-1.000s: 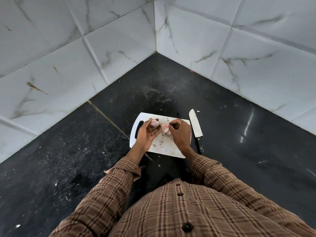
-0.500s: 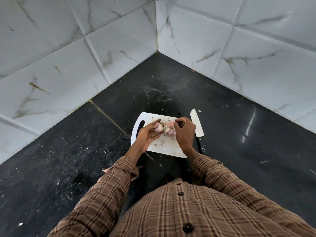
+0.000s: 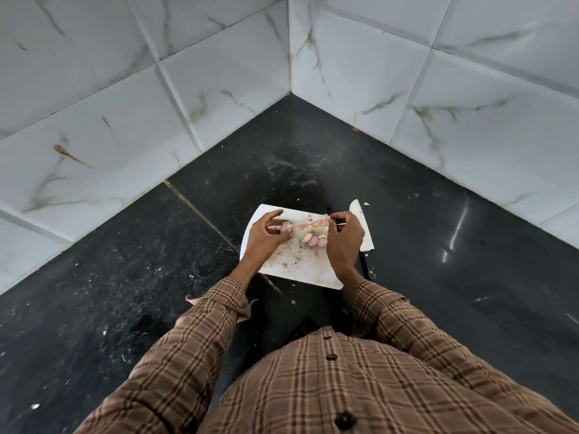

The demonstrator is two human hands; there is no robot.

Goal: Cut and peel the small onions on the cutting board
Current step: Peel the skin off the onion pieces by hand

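I read both hands as working over the cutting board (image 3: 300, 270), which lies on the black surface (image 3: 438, 277) close to the person's body, well out from the corner where the two walls meet.

The left hand (image 3: 266, 234) holds one small onion (image 3: 285, 227), its fingers curled round the bulb above the board's left half. The right hand (image 3: 343, 238) pinches the far end of a pale pink strip of skin (image 3: 308, 226) between thumb and fingertips; the strip runs taut from the held onion across to that pinch. The peeled onions (image 3: 315, 241) lie in a small cluster near the middle of the board, just under the strip. The knife (image 3: 362, 225) lies along the board's right edge, its blade pointing away from the person, and neither hand touches it.

Faults I judge possible from here:
- The strip tears short, because thin skin under tension splits; a patch then stays on the bulb.
- The held onion slips from the left fingers, since a peeled bulb is slick; it could roll off the board's left edge.
- The right wrist sits just beside the knife; a backward pull could knock it.

The surface is dark polished stone, dusted with pale scraps and crumbs around the board. Two walls of white, grey-veined tile (image 3: 156, 104) enclose it.
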